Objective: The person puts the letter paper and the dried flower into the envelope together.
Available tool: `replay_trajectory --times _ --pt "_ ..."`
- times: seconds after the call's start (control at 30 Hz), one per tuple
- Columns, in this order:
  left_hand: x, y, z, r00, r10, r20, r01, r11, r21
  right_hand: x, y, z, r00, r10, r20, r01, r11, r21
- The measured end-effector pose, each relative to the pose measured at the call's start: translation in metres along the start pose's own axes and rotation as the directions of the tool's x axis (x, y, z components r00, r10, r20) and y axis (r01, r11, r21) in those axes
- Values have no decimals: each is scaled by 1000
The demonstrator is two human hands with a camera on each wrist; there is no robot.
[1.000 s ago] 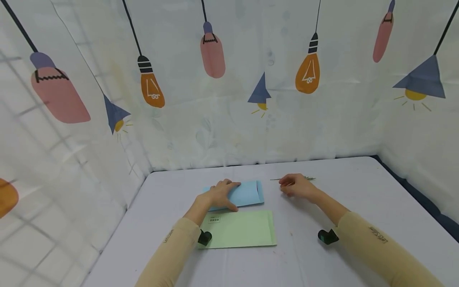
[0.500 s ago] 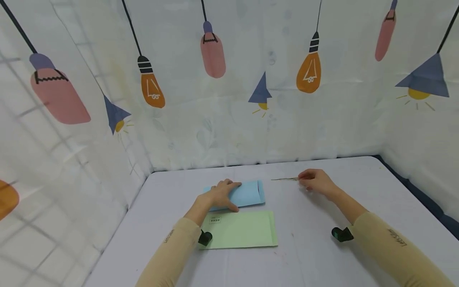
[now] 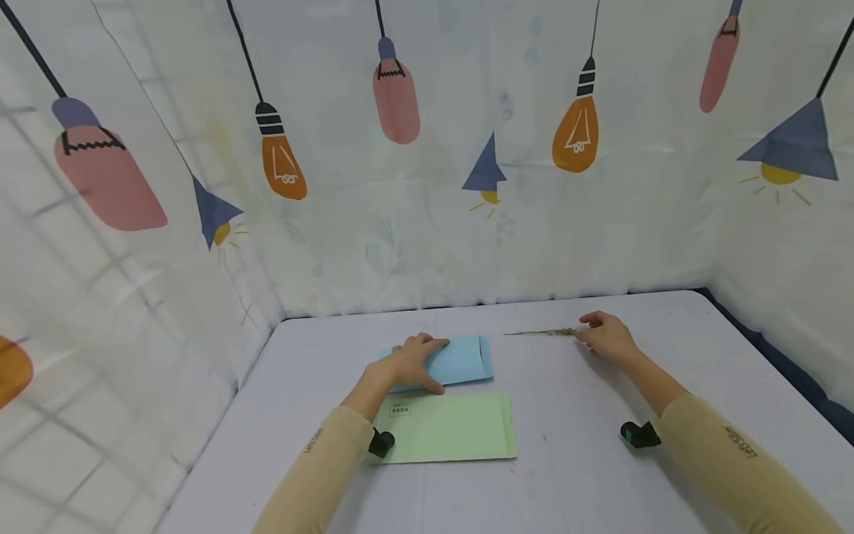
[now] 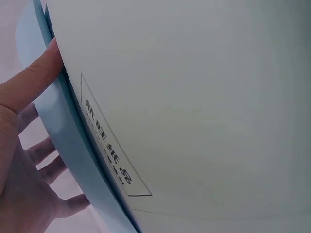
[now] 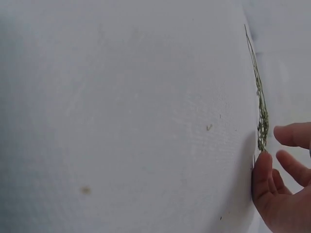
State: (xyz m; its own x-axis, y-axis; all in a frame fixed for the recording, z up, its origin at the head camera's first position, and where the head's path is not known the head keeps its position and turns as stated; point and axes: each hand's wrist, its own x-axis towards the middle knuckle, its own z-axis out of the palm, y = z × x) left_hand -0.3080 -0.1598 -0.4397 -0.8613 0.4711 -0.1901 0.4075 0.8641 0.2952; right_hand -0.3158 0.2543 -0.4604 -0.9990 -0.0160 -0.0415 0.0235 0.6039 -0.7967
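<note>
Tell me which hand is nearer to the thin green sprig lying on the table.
Right. The right hand has its fingertips at the sprig's leafy end, seemingly just touching it. The left hand rests on the blue envelope, well to the sprig's left.

Table (image 3: 600, 482): pale lilac cloth, reaching the back corners.
Blue envelope (image 3: 460, 360): left of centre.
Green envelope (image 3: 454, 434): just nearer the front edge.
Dried sprig (image 3: 540, 332): toward the back edge.
</note>
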Motion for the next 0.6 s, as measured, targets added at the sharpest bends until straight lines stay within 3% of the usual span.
replay_trajectory --times 0.6 --pt "-1 0 0 1000 8 -4 -8 1000 -18 5 6 4 993 -118 22 120 978 -168"
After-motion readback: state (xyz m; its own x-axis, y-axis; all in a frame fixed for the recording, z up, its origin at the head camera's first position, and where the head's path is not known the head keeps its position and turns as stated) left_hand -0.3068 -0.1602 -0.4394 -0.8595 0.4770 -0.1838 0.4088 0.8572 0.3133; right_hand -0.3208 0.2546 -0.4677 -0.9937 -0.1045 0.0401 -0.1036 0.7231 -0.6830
